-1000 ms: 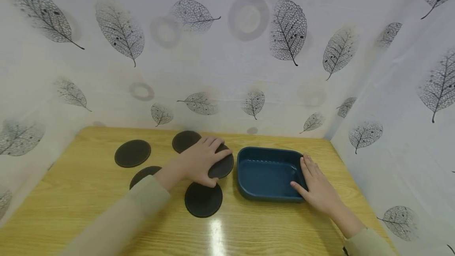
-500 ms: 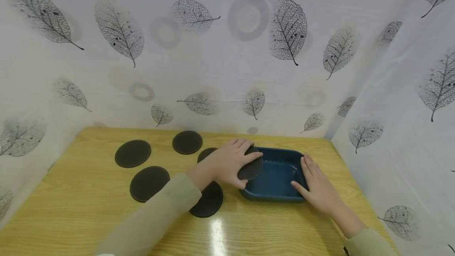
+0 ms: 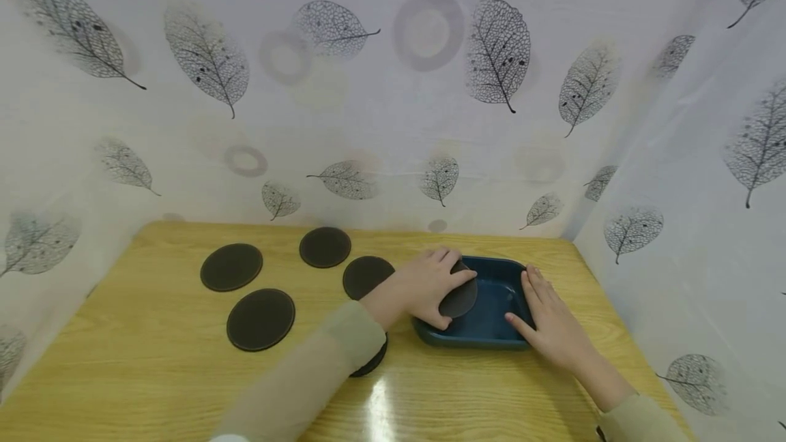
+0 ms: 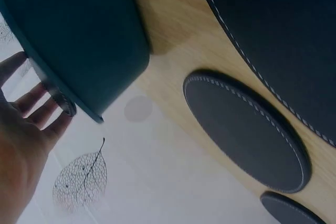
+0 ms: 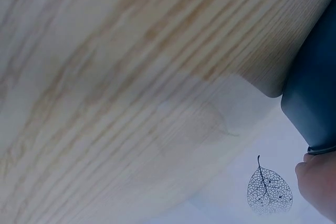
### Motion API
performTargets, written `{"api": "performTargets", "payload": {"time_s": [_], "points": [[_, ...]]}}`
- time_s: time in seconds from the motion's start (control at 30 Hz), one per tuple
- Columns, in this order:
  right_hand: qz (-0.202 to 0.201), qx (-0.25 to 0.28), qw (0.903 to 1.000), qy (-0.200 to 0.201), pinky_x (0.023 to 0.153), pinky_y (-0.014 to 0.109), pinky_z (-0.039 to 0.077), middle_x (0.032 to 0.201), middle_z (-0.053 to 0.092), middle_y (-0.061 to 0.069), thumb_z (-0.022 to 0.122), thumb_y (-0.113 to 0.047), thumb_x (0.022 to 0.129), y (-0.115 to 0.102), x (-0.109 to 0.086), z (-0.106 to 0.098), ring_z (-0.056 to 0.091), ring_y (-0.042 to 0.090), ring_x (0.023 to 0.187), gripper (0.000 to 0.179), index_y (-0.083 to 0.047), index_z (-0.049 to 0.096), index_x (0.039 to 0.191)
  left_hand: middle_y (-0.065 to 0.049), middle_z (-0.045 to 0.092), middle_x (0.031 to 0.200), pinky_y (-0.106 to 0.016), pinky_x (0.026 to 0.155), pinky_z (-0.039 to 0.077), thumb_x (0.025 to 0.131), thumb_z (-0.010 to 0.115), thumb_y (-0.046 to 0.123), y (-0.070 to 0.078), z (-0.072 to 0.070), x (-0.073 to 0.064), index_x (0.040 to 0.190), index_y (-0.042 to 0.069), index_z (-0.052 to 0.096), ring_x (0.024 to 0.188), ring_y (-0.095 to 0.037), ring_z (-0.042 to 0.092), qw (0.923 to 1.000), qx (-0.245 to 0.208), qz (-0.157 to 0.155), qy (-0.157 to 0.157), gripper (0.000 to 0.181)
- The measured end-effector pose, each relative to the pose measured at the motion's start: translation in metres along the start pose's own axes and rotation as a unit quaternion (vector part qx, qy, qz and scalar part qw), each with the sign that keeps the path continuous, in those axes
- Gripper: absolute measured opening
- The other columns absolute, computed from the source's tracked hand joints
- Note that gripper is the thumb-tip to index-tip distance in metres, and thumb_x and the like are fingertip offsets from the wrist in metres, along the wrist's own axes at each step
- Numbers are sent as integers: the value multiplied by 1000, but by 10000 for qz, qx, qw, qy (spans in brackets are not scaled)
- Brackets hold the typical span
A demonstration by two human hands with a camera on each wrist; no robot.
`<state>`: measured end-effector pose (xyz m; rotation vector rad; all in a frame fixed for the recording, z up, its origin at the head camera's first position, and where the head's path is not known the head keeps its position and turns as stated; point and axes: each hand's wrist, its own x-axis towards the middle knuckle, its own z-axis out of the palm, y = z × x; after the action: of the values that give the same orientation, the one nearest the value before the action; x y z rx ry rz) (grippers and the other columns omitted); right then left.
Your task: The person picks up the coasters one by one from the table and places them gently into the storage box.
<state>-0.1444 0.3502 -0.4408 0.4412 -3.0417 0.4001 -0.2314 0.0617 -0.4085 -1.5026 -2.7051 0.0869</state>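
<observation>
My left hand [image 3: 424, 288] grips a dark round coaster [image 3: 462, 295] by its edge, fingers on the far side and thumb on the near side. The coaster is over the left part of a deep blue rectangular dish [image 3: 473, 343]. In the left wrist view the coaster's stitched edge [image 4: 63, 102] shows at the fingertips, beside the dish's rim. My right hand [image 3: 555, 326] rests on the dish's right end, fingers straight along the rim and thumb reaching over it. Only part of that hand [image 5: 320, 184] shows in the right wrist view.
More coasters lie flat on the wooden table [image 3: 153, 360]: one at the back left [image 3: 231, 267], one nearer [image 3: 260, 319], one at the back [image 3: 325, 247], one beside my left wrist [image 3: 367, 275]. My left sleeve mostly covers another coaster [image 3: 371, 362]. A leaf-print curtain [image 3: 381, 121] surrounds the table.
My left hand has carried the coaster rightward from above the other coasters to over the dish. My right hand has kept its place on the dish.
</observation>
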Motion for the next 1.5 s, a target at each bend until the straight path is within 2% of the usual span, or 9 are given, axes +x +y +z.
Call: {"api": "performTargets", "payload": {"time_s": [0.17, 0.37, 0.7, 0.93, 1.13, 1.3, 1.5], "points": [[9, -48, 10000, 31, 128, 65, 21, 175, 11, 29, 59, -48, 106, 0, 0, -1, 15, 49, 162, 92, 9, 18, 166, -9, 38, 165, -44, 122, 41, 89, 72, 66, 6, 4, 7, 164, 32, 39, 150, -27, 42, 9992, 189, -88, -341, 89], [13, -71, 9999, 84, 130, 63, 20, 175, 13, 29, 59, -48, 107, 1, 0, 0, 16, 48, 162, 91, 9, 19, 165, -8, 41, 163, -41, 120, 42, 88, 74, 66, 10, 7, 12, 161, 35, 44, 149, -26, 43, 9971, 414, -75, -640, 85], [30, 6, 10000, 92, 131, 61, 17, 175, 12, 29, 60, -46, 106, 0, -2, 0, 16, 49, 162, 91, 9, 19, 166, -6, 46, 161, -40, 116, 47, 87, 76, 67, 19, 16, 15, 155, 36, 51, 144, -23, 49, 9943, 575, -101, -897, 78], [32, 31, 9999, 129, 133, 58, 15, 176, 10, 28, 59, -46, 107, 0, -2, 1, 15, 48, 163, 91, 8, 18, 166, -5, 44, 161, -39, 116, 47, 87, 78, 65, 17, 11, 12, 154, 35, 52, 143, -23, 48, 9953, 434, -119, -859, 78], [33, 33, 9999, 127, 131, 61, 17, 176, 10, 28, 59, -46, 107, 2, -2, 2, 14, 48, 163, 91, 8, 17, 166, -6, 42, 164, -40, 119, 44, 93, 74, 60, 11, 5, 9, 157, 33, 49, 148, -23, 46, 9961, 384, -17, -792, 74], [44, -4, 9999, 127, 129, 65, 20, 176, 10, 28, 59, -47, 107, 2, -1, 2, 15, 49, 162, 91, 8, 17, 166, -6, 39, 167, -41, 123, 41, 97, 73, 54, 4, 0, 6, 158, 31, 49, 154, -23, 42, 9966, 377, 38, -734, 70], [43, -12, 10000, 89, 129, 64, 19, 176, 9, 28, 59, -47, 107, 3, 0, 2, 13, 48, 163, 92, 8, 16, 166, -8, 39, 168, -43, 127, 38, 98, 74, 47, -8, -8, -1, 158, 27, 49, 156, -25, 40, 9984, 157, 38, -546, 68]]}}
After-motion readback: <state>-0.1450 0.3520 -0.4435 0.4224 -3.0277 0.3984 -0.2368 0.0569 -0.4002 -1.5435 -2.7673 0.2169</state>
